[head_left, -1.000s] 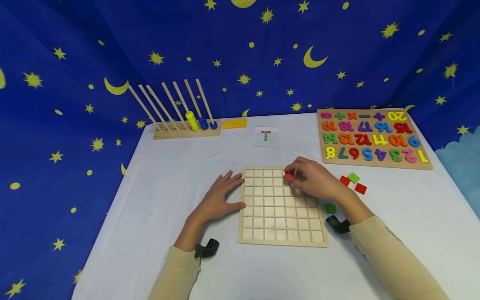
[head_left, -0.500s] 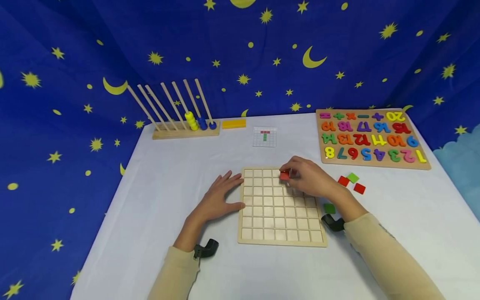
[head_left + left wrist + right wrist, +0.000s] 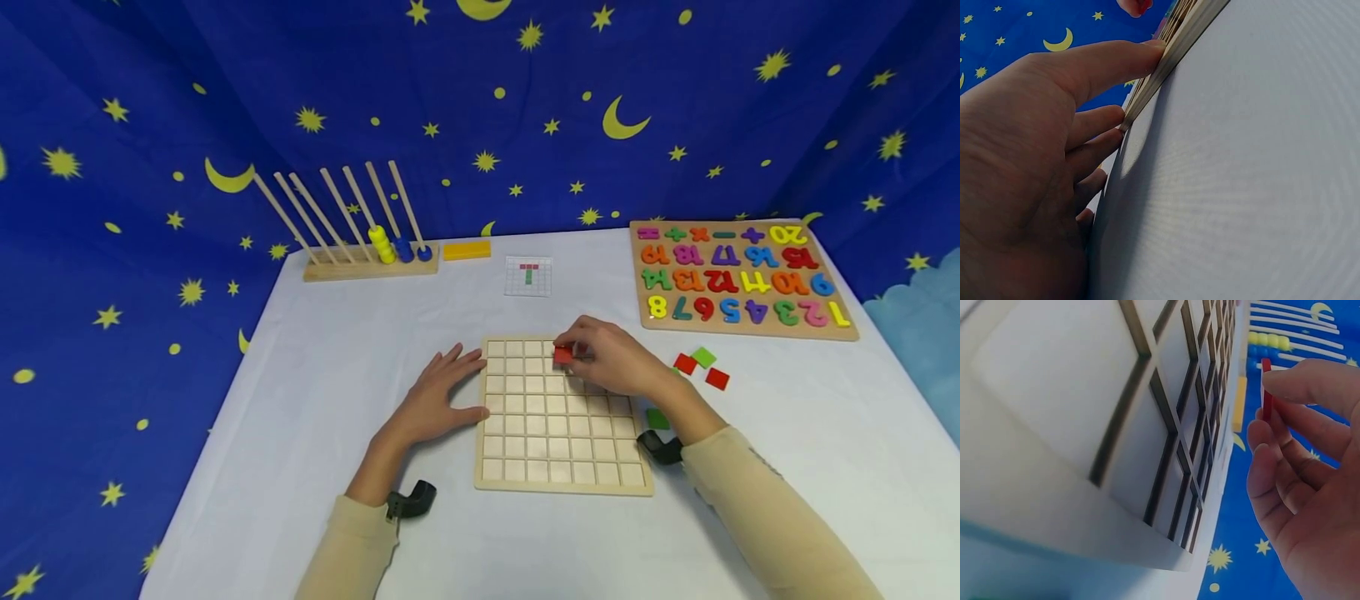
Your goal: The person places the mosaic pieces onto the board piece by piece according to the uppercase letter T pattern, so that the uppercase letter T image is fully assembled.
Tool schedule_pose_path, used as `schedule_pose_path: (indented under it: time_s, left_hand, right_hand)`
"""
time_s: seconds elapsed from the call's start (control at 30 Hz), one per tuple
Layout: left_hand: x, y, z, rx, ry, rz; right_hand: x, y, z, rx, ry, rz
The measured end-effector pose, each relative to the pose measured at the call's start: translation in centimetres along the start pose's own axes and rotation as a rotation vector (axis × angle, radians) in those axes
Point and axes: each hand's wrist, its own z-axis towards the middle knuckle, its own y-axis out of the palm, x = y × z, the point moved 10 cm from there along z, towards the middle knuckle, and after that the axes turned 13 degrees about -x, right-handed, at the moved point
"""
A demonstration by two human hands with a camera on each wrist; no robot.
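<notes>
"Holding what?"
"A red tile (image 3: pixel 562 356), pinched by the right hand (image 3: pixel 617 358) over the grid board's (image 3: pixel 537 427) far rows; the right wrist view shows it nearly edge-on."
"What's covered?"
"Part of the board, beneath that hand. A green tile (image 3: pixel 675 370) barely peeks past the wrist (image 3: pixel 688 408)."
"Left hand (image 3: pixel 431 406)?"
"Spread open, touching the board's left edge. Both wrist views crop the board."

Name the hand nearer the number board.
Right: the right hand is off the front left corner of the number board; the left hand is farther off, across the grid.
</notes>
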Motion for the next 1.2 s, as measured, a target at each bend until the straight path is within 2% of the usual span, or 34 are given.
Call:
schedule_pose_path:
  time_s: [0.33,0.6,1.1,1.2]
  left_hand:
    - [-0.2,0.1,-0.2,0.004,0.001,-0.002]
    - [-0.1,0.2,-0.5,0.018,0.006,-0.013]
    - [0.0,0.1,-0.1,0.008,0.006,-0.02]
    - [-0.1,0.1,-0.1,0.002,-0.011,-0.016]
  right_hand:
    - [-0.2,0.7,0.3,-0.005,-0.018,0.015]
    - [-0.5,1.4,0.4,-0.024,-0.018,-0.017]
    - [-0.7,1.5,0.8,-0.016,-0.039,-0.035]
    - [-0.8,1.5,1.1,-0.018,-0.047,-0.034]
